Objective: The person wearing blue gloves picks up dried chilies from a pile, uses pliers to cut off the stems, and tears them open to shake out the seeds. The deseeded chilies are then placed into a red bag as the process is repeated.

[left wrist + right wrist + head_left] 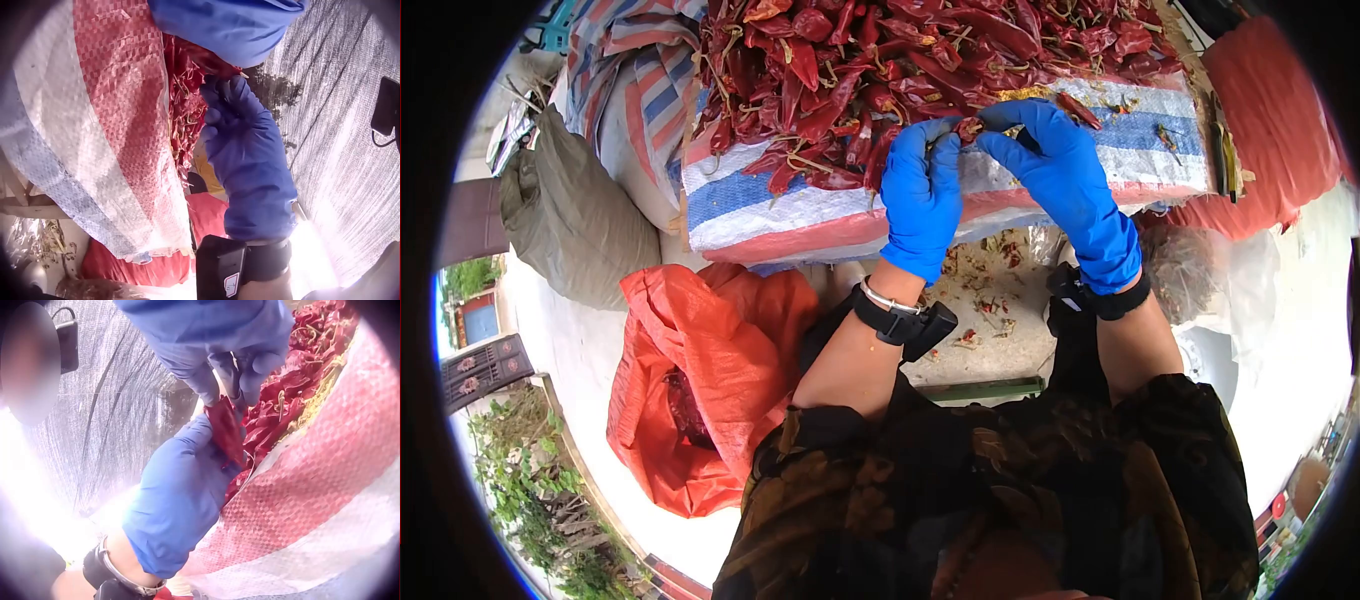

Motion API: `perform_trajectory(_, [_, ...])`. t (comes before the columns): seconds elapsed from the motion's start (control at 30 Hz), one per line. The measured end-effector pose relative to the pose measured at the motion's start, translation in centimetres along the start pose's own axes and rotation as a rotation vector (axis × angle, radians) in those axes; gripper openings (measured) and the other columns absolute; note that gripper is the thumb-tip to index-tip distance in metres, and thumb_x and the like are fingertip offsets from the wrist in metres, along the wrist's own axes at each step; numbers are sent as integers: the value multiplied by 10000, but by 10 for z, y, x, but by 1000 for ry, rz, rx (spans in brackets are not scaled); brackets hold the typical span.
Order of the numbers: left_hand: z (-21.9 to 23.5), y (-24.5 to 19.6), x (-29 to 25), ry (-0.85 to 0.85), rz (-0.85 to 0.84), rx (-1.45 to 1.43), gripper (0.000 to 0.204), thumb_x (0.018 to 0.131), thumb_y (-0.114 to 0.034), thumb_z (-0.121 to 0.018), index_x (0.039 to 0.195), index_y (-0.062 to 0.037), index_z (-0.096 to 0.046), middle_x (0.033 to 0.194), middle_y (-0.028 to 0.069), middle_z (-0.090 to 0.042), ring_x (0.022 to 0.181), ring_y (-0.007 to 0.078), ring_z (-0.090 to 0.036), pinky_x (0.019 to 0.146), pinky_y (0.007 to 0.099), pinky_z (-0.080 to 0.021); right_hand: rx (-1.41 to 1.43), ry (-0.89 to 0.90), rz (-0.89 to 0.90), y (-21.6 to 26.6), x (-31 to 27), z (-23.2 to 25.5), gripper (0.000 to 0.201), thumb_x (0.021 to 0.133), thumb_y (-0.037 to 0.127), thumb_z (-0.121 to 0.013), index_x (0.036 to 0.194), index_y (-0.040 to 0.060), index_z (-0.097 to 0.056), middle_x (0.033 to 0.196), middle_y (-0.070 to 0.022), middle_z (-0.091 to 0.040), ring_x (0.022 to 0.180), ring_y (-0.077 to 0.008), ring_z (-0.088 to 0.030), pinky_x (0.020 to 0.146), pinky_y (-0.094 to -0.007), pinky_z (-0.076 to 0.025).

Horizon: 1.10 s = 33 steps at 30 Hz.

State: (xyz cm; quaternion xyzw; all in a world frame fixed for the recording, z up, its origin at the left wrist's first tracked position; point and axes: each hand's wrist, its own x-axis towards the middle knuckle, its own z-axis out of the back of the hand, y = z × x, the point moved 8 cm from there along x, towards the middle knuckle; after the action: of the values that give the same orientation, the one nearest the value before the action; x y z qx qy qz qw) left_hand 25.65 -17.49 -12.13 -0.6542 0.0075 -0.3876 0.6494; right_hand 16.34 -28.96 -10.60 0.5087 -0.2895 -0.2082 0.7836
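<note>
Both hands wear blue gloves and meet at the near edge of a heap of dried red chili peppers [830, 75]. My left hand [922, 195] grips one dried chili pepper [225, 431], its fingers around the body in the right wrist view. Fingertips of my right hand [1060, 170] pinch the upper end of that same pepper. From above, only a small part of it shows between the fingertips. The heap lies on a striped woven plastic sheet [800, 215], just beyond the hands.
An open orange-red sack [710, 330] with chili peppers inside stands at the left, near the person's legs. Behind it leans a grey-green sack [570, 210]. A red sack [1265, 120] stands at the right. Scraps and stems [990, 290] litter the floor below the hands.
</note>
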Motion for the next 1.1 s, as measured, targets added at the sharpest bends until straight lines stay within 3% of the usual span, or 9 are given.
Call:
perform_trajectory(0.17, [6,5,-5,33,97,18,137,886,-115,-486,985,-23,-504,938,40,-526,843,113,-465,784,242,-395,-254,-68,75,15,3,30,212,757,196,-645,935,84,-616,819,-67,-581,651,-172,-540,607,-275,-449])
perform_trajectory(0.23, [6,9,-4,34,134,-67,150,892,-124,-480,1001,-24,-506,950,33,-520,861,110,-457,793,241,-390,-391,-254,114,14,10,67,201,750,207,-649,909,87,-620,830,-78,-586,670,-197,-562,612,-291,-457])
perform_trajectory(0.37, [17,15,0,-62,177,-127,150,902,-131,-457,1006,-33,-503,932,8,-494,842,94,-428,779,228,-380,-753,-374,234,-10,8,107,223,730,206,-656,890,56,-615,865,-112,-592,772,-265,-591,654,-321,-479])
perform_trajectory(0.5, [20,29,-1,-112,352,-353,203,918,-205,-449,1027,-44,-509,946,-1,-488,851,84,-414,788,225,-383,-906,-365,97,-23,7,131,257,725,222,-653,907,45,-616,945,-141,-594,846,-296,-582,711,-353,-471])
perform_trajectory(0.7, [17,43,-7,-238,618,-593,280,912,-296,-453,1059,-69,-527,956,5,-531,800,100,-479,721,251,-416,-1259,-541,47,-38,-8,195,328,724,288,-632,948,48,-607,995,-163,-589,966,-324,-543,766,-400,-452])
perform_trajectory(0.77, [13,46,-6,-178,589,-609,340,897,-359,-463,1075,-77,-527,958,8,-559,759,105,-502,678,249,-404,-1360,-653,-33,-54,-19,223,353,709,314,-625,939,48,-598,1024,-205,-560,957,-344,-540,763,-401,-453])
perform_trajectory(0.83, [7,48,-6,-144,625,-700,399,880,-425,-462,1061,-76,-533,947,8,-576,738,90,-493,656,246,-389,-1353,-650,-316,-53,-29,243,405,735,379,-604,974,52,-593,1033,-224,-558,947,-363,-542,777,-426,-443])
perform_trajectory(0.93, [2,48,-6,-107,622,-670,431,877,-460,-441,1027,-70,-551,926,2,-587,725,80,-487,667,251,-384,-1431,-766,-401,-61,-46,266,409,684,380,-629,907,39,-600,1031,-230,-536,858,-365,-568,695,-430,-471])
perform_trajectory(1.1, [-4,38,-6,-86,549,-606,408,876,-439,-458,1052,-80,-539,975,21,-577,732,88,-488,704,272,-395,-1330,-633,-527,-104,-55,285,420,683,436,-619,832,43,-619,968,-218,-560,812,-363,-578,678,-436,-472])
